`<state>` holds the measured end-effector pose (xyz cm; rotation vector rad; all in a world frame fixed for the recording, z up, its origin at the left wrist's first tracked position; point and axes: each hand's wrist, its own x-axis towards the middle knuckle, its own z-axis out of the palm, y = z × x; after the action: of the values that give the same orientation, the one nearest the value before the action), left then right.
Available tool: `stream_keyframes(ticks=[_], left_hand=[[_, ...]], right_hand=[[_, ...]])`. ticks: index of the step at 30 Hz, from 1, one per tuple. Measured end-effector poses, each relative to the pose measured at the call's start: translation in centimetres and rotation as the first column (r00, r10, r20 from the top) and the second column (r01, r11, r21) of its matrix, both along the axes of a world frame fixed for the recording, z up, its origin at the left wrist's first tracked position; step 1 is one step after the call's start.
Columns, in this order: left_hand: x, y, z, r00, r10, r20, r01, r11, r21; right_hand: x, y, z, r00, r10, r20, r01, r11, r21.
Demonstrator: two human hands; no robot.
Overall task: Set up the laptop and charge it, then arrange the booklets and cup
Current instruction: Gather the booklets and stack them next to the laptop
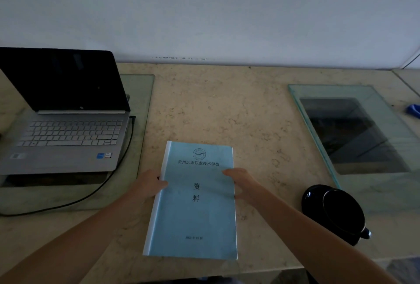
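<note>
A light blue booklet [195, 211] with dark printed characters lies in the middle of the beige stone counter [227, 106]. My left hand [150, 184] grips its left spine edge, thumb on the cover. My right hand [242, 182] grips its right edge, thumb over the cover. A silver laptop [66, 138] stands open at the left with a dark screen, and a black cable [106, 177] is plugged into its right side. A black cup [341, 212] on a black saucer sits right of the booklet.
The laptop rests on a glass pane [136, 147] set in the counter. A second glass pane [354, 133] over a dark opening lies at the right. A small blue object [413, 109] sits at the far right edge. A white wall rises behind the counter.
</note>
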<state>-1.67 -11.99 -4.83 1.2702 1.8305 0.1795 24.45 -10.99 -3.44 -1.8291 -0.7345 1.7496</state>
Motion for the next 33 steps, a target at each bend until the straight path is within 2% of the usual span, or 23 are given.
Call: stream_keyframes(ticks=[2, 5, 11, 21, 24, 29, 33], left_hand=[[0.0, 0.0, -0.2, 0.999, 0.033, 0.024, -0.033, 0.999, -0.005], [0.1, 0.1, -0.4, 0.981, 0.133, 0.140, -0.130, 0.991, -0.029], [0.6, 0.2, -0.1, 0.870, 0.374, 0.321, -0.361, 0.927, -0.104], [0.5, 1.2, 0.8, 0.724, 0.530, 0.442, -0.466, 0.848, -0.254], [2.0, 1.7, 1.4, 0.703, 0.494, 0.512, -0.404, 0.870, -0.283], [4.3, 2.2, 2.8, 0.753, 0.353, 0.555, -0.323, 0.933, -0.155], [3.7, 2.5, 4.3, 0.761, 0.264, 0.592, -0.255, 0.962, -0.102]], right_hand=[[0.3, 0.1, -0.2, 1.000, -0.009, -0.012, 0.009, 1.000, -0.004], [0.3, 0.0, -0.4, 0.999, -0.024, -0.023, 0.024, 1.000, -0.007], [0.4, 0.0, -0.6, 0.997, -0.063, -0.052, 0.062, 0.998, -0.027], [1.3, 0.0, -2.0, 0.987, -0.096, -0.125, 0.092, 0.995, -0.039], [1.8, -0.1, -2.1, 0.974, -0.092, -0.207, 0.086, 0.996, -0.039], [2.4, 0.0, -1.6, 0.969, -0.049, -0.240, 0.040, 0.998, -0.041], [2.9, 0.3, -0.7, 0.990, 0.031, -0.139, -0.032, 0.999, 0.001]])
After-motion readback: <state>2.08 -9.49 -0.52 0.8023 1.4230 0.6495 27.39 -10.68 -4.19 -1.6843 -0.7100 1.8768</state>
